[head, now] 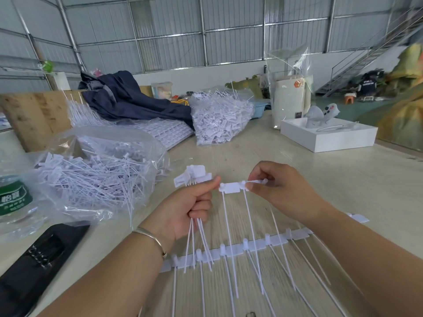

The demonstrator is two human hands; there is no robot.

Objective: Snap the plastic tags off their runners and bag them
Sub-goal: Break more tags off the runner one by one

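Observation:
My left hand [191, 209] grips a bundle of loose white tags [194, 173], heads sticking up and tails hanging down through the fist; its thumb and forefinger also pinch the left end of a short runner piece [231, 187]. My right hand [278, 191] pinches the right end of that piece, which carries two tags with long tails. Below the hands a longer strip of joined tags [251, 245] lies across the table. An open clear bag [96, 177] at the left holds many separated tags.
A water bottle [13, 202] and a black case [34, 261] lie at the left. Behind are stacked tag sheets [164, 131], another heap of tags [219, 117], dark cloth [128, 97], a white box [329, 136] and a tall bagged container [289, 99].

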